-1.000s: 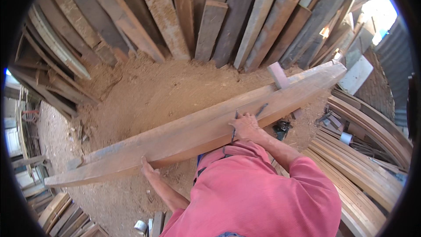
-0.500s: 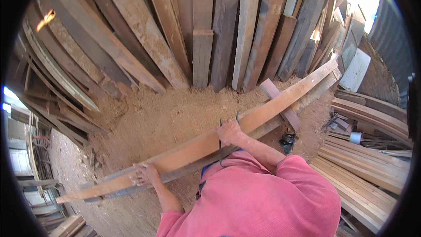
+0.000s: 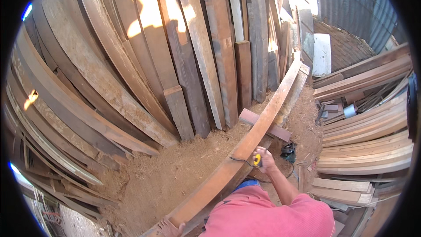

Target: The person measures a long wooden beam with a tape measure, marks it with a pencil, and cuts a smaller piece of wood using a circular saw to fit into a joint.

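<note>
A long, smooth brown plank (image 3: 210,184) runs diagonally from the lower left to the upper right, lying along a greyer beam (image 3: 291,98). My left hand (image 3: 168,228) rests on the plank's near end with its fingers spread, partly cut off by the lower edge. Beside the plank's right edge, my right hand (image 3: 265,157) is closed round a small yellow-and-black tape measure (image 3: 257,160). A thin dark strip (image 3: 240,160) curves from there across the plank's top. A black power tool (image 3: 287,152) lies on the ground just right of that hand.
A reddish short board (image 3: 280,132) crosses beneath the plank. Many upright boards (image 3: 184,105) lean along the far side above sawdust-covered ground (image 3: 149,184). Stacked timber (image 3: 364,156) lies at the right, near a light blue roll (image 3: 350,111) and a corrugated metal sheet (image 3: 351,8).
My view has turned to the right. My right hand has come off the plank to its right side, and the yellow-and-black tape measure now shows in it. My left hand remains on the plank.
</note>
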Tool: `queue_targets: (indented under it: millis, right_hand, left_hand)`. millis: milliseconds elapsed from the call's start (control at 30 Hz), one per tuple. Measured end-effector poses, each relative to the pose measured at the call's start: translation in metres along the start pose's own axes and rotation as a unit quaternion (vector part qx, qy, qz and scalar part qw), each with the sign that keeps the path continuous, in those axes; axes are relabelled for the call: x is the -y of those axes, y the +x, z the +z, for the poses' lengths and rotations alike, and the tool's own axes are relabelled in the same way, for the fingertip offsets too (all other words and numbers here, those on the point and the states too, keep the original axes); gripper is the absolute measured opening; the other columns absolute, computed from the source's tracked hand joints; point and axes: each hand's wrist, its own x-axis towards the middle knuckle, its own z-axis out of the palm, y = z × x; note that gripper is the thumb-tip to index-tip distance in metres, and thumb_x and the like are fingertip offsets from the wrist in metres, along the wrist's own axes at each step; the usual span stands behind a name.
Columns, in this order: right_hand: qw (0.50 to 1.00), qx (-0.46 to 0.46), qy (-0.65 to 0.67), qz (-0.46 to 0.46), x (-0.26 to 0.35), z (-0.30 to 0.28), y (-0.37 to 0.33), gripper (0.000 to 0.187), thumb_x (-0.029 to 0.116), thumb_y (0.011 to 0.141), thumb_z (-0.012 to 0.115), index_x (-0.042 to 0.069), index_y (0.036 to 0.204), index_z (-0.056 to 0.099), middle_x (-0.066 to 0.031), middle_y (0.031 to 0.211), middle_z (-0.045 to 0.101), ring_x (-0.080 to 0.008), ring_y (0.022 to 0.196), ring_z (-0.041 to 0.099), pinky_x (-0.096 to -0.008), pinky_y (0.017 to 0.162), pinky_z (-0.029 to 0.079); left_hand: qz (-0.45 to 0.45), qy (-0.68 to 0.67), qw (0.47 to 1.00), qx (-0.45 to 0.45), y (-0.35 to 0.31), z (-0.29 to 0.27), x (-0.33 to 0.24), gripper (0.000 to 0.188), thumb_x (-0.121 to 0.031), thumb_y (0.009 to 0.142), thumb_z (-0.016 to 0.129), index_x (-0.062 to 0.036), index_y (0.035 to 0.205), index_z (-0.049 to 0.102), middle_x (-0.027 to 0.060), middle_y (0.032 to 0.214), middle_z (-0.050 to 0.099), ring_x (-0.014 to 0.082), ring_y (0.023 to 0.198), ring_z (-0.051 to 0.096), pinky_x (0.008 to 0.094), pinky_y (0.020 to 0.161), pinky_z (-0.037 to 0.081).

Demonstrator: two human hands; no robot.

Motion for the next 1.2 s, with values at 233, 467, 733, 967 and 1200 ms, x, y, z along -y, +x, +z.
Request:
queue_targets:
  millis: [233,467,733,967,1200]
  right_hand:
    - [0.98,-0.048,-0.014,0.191,-0.111,-0.06,0.015,0.013,0.009,0.085,0.066,0.009,0.095,0.057,-0.0094,0.078,0.06,-0.0256,0.067,0.063,-0.0446,0.061,0.056]
    - [0.974,-0.004,0.068,0.215,-0.167,-0.055,0.026,0.015,0.01,0.078,0.065,0.005,0.091,0.059,-0.0151,0.08,0.061,-0.0324,0.068,0.065,-0.0505,0.061,0.055]
    - [0.99,-0.038,-0.085,0.103,-0.149,-0.055,0.003,0.013,0.009,0.083,0.063,0.001,0.094,0.062,-0.0106,0.075,0.062,-0.0238,0.061,0.063,-0.0395,0.051,0.052]
    - [0.958,-0.071,-0.267,0.075,-0.104,-0.035,-0.07,0.024,0.019,0.083,0.073,-0.001,0.09,0.063,-0.0081,0.071,0.061,-0.0157,0.059,0.058,-0.0314,0.049,0.046]
    - [0.905,-0.115,-0.409,0.015,-0.103,-0.008,-0.073,0.029,0.024,0.081,0.075,-0.002,0.091,0.065,-0.0085,0.071,0.062,-0.017,0.059,0.057,-0.0335,0.051,0.045]
  left_hand:
    - [0.163,0.026,0.956,0.242,0.038,-0.009,0.018,0.1,-0.066,0.063,0.076,0.0009,0.132,0.046,0.0257,0.127,0.056,0.0416,0.123,0.052,0.0523,0.108,0.039]
    - [0.114,0.013,0.962,0.249,0.032,-0.032,0.004,0.096,-0.052,0.061,0.084,-0.0028,0.132,0.043,0.0217,0.128,0.058,0.0394,0.123,0.055,0.0467,0.105,0.046]
    - [0.163,-0.019,0.941,0.297,0.046,-0.037,0.007,0.107,-0.045,0.058,0.088,0.0,0.14,0.037,0.0275,0.13,0.058,0.0417,0.121,0.058,0.0484,0.105,0.047]
    - [0.236,-0.23,0.863,0.383,0.064,0.001,0.042,0.127,-0.052,0.054,0.09,0.0032,0.15,0.029,0.0286,0.145,0.047,0.037,0.138,0.045,0.0435,0.113,0.038]
    - [0.094,-0.229,0.901,0.357,0.09,0.042,0.052,0.114,-0.069,0.07,0.074,0.0033,0.149,0.035,0.0232,0.149,0.045,0.0341,0.138,0.043,0.0443,0.114,0.035]
